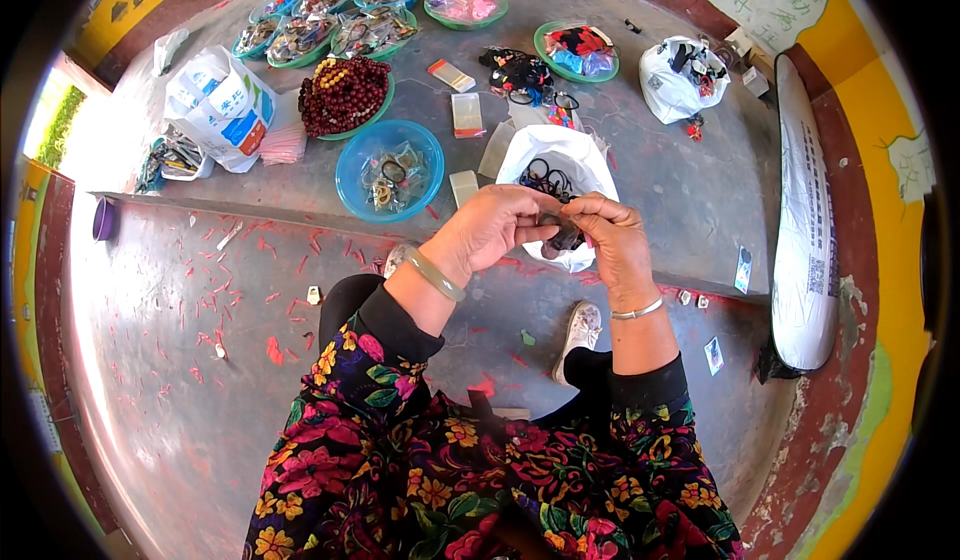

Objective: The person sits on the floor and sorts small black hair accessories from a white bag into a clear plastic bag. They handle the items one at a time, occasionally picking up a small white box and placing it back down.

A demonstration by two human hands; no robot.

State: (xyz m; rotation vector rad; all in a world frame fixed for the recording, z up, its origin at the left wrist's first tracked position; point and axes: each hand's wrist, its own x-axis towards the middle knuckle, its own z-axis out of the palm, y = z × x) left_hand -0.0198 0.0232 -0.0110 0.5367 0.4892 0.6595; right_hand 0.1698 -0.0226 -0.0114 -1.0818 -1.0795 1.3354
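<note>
My left hand (pixel 503 222) and my right hand (pixel 610 238) meet just over the near edge of an open white bag (pixel 585 146). Pinched between their fingertips is a small dark bundle (pixel 562 234); its exact kind is partly covered by the fingers. Black hair ties (pixel 545 179) lie loose inside the bag, right beyond my hands. To the left stands a blue plastic basin (pixel 346 172), with small clear packets (pixel 396 172) in it, some holding ring-shaped pieces.
Dark red beads (pixel 345 98) heap in a green basin at the left. Farther back are several basins of small packets (pixel 372 32). White bags (pixel 218 110) stand left and right (pixel 683 80). A long silvery wrapped roll (pixel 806 210) lies by the right wall. A step edge (pixel 250 206) crosses the floor.
</note>
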